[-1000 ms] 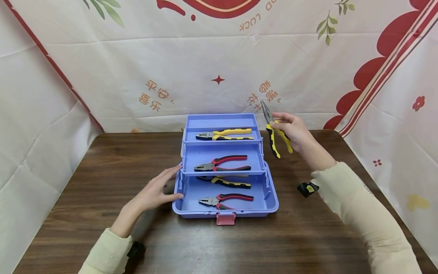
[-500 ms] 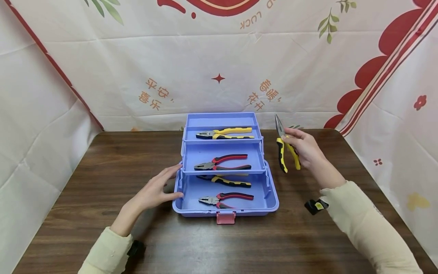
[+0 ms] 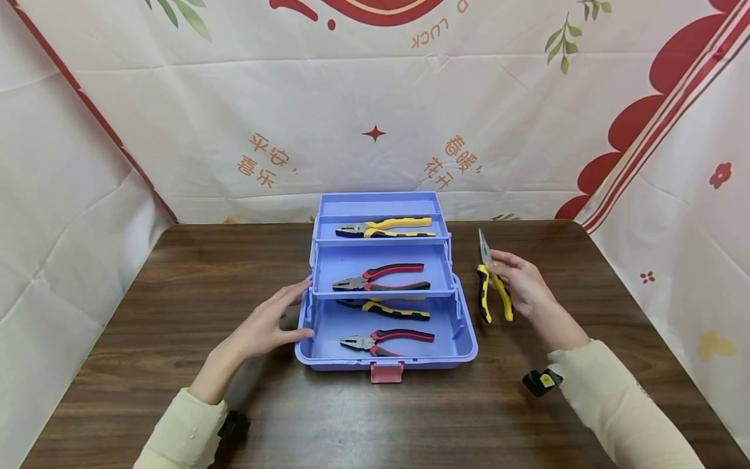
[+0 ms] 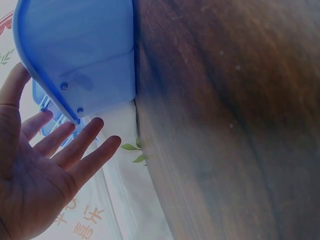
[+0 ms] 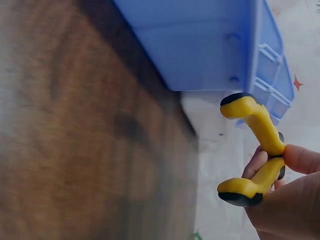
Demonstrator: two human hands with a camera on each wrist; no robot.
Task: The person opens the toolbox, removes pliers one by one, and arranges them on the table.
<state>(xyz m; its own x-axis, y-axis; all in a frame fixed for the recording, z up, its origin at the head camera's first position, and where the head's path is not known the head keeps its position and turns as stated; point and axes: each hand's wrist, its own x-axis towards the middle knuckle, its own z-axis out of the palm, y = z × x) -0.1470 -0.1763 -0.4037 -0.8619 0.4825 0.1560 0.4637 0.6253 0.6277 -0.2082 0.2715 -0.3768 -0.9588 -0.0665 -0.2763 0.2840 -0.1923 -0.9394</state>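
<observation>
Yellow-and-black pliers (image 3: 483,290) are pinched near the pivot by the right hand (image 3: 524,282), presumably for balance, beside the box (image 3: 340,365); whether they touch the worktop (image 3: 351,423) is hard to tell. The left hand (image 3: 263,327), fingers spread, touches the box's left side, perhaps to steady it. Stepped trays (image 3: 336,260) spread the other pliers (image 3: 404,335) over several levels.

Wears a pale cream left sleeve (image 3: 181,433) and a matching right sleeve (image 3: 618,407), both loose and softly creased, with a faint greenish cast and thick cuffs (image 3: 577,353) around the wrists. Carries a small black device (image 3: 234,425) by the left cuff and another black unit (image 3: 532,383) by the right, marked with a yellowish square label (image 3: 547,380). Ends in a bare left grip (image 3: 260,329) and a bare right grip (image 3: 524,284).
</observation>
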